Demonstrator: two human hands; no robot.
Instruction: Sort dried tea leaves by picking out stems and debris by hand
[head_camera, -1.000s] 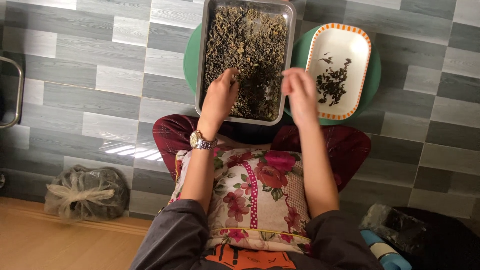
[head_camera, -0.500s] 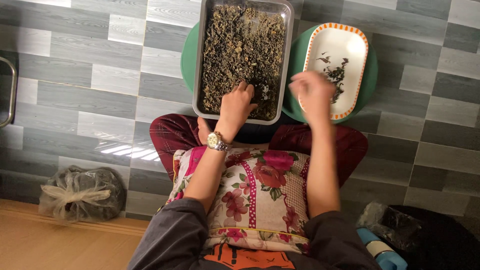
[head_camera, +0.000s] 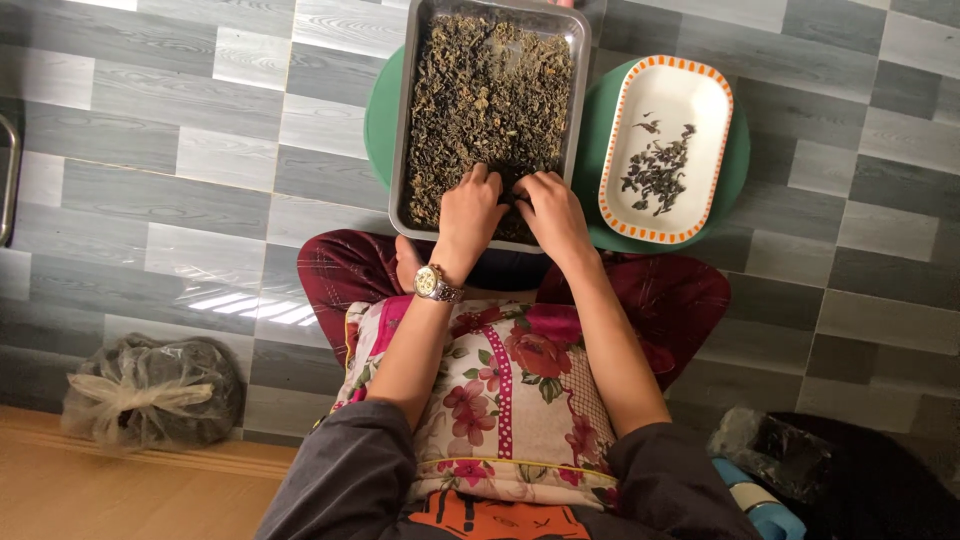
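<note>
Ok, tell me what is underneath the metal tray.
The metal tray rests on a green round stool or stand, whose edge shows at its left. A second green round holds the white dish. What lies below the tray's middle is covered.

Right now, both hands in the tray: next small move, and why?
Probably pinch a dark piece from the near end of the metal tray, where the left hand and right hand rest in the dried leaves; the white dish holds similar dark bits.

Grey tiled floor (head_camera: 150, 150) — two green stools (head_camera: 378, 110), tied plastic bag (head_camera: 150, 392).
</note>
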